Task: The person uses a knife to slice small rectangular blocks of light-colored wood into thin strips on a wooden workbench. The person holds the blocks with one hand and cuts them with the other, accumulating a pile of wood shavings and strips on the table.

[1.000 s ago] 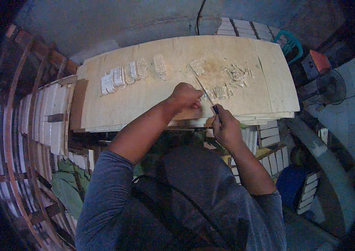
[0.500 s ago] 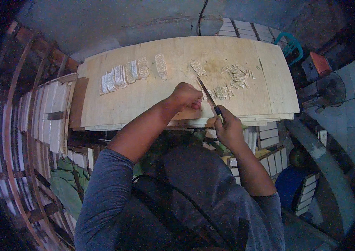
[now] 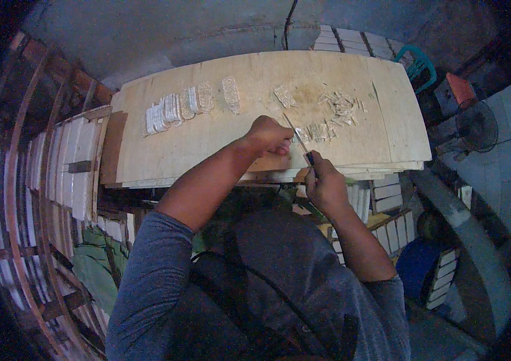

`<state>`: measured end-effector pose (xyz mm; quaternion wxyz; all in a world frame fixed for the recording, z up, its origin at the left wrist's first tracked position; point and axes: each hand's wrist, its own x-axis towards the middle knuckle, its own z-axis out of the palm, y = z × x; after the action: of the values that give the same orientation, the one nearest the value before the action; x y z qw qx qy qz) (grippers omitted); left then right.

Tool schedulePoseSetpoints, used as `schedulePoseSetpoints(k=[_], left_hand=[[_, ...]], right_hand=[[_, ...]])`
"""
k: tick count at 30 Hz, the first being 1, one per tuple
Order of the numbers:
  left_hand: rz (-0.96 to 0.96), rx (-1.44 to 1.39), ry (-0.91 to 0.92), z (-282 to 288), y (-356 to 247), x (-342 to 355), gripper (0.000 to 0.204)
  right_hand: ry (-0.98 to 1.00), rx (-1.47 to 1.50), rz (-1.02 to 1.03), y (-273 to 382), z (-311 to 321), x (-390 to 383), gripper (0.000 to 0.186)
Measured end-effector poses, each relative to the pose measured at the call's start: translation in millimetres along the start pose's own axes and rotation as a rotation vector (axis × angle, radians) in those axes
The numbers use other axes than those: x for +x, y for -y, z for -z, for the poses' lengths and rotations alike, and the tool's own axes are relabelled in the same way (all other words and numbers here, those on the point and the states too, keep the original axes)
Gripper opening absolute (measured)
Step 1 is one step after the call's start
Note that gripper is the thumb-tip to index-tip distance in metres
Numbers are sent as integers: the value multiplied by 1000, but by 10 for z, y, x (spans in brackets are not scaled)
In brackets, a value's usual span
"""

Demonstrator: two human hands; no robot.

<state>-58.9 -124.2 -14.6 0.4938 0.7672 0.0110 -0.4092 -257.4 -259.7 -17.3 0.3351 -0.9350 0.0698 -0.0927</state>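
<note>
While left hand [image 3: 270, 136] curls, right hand [image 3: 326, 183] clasps knife [image 3: 299, 139]

Thin knife [image 3: 297, 133], dk hndl [image 3: 310, 157], angled fwd-L.

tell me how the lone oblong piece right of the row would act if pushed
The lone oblong piece lies flat on the wooden board, so it would probably slide rather than roll or tip. It looks thin, so likely light. Its textured-looking surface suggests some grip.
</note>
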Motion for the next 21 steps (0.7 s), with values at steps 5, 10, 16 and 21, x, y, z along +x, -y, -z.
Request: schedulePoseSetpoints(k=[5, 10, 16, 21], left_hand=[[30, 61, -8, -34, -96, -51, 20], [9, 74, -10, -43, -13, 72, 19], [15, -34, 21, -33, 45, 123, 19], [-2, -46, 22, -38, 16, 64, 18]], right_hand=[[23, -58, -22, -36, -60, 22, 44], [103, -65, -54, -139, -25, -112, 43], [22, -105, -17, -102, 100, -189, 44], [34, -42, -58, 47, 78, -90, 45]])
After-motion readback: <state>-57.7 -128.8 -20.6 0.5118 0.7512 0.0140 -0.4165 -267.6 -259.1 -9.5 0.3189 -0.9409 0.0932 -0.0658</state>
